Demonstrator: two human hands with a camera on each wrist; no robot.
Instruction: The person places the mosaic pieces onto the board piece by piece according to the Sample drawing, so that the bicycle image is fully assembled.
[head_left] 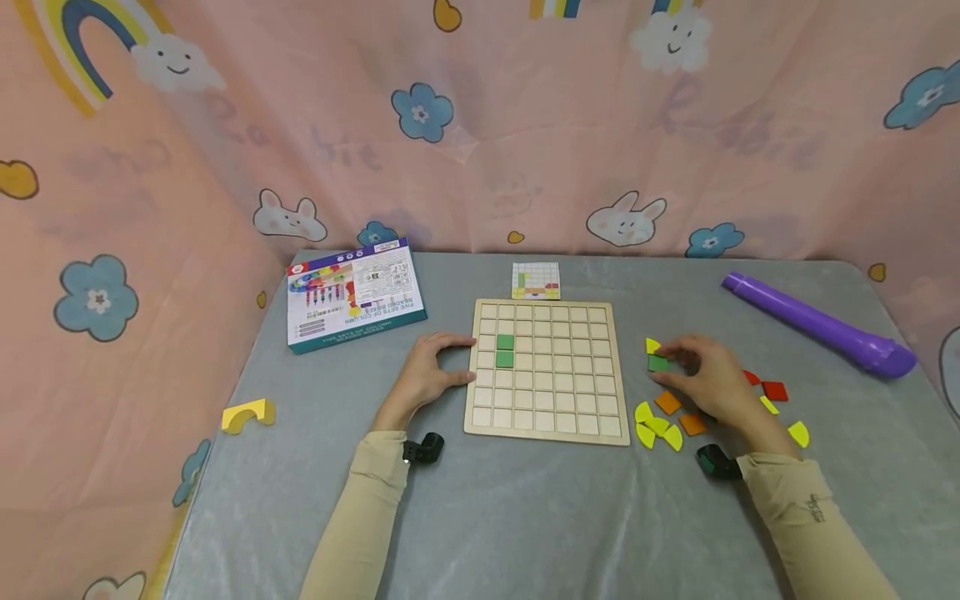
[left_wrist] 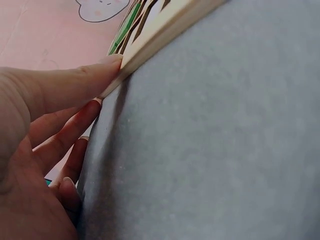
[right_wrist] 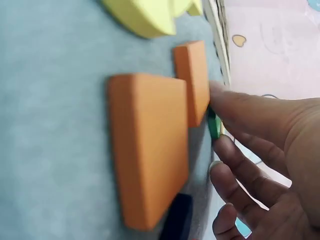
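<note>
A wooden grid board (head_left: 547, 437) lies mid-table, with two green square tiles (head_left: 506, 342) set in neighbouring cells near its left side. My left hand (head_left: 423, 375) touches the board's left edge with thumb and forefinger extended; in the left wrist view the thumb (left_wrist: 85, 82) rests against the wooden rim. To the right of the board, my right hand (head_left: 708, 375) pinches another green square tile (head_left: 657, 363) between thumb and fingers, low over the cloth. A yellow piece (head_left: 652, 345) lies just beyond that tile. Orange tiles (right_wrist: 160, 150) lie near the right hand.
Yellow quarter-round pieces (head_left: 645, 436) and red pieces (head_left: 776, 391) lie around the right hand. Behind the board is a small pattern card (head_left: 536, 281). A printed box (head_left: 356, 296) and yellow arch block (head_left: 248, 414) are at left, a long purple object (head_left: 817, 325) at right.
</note>
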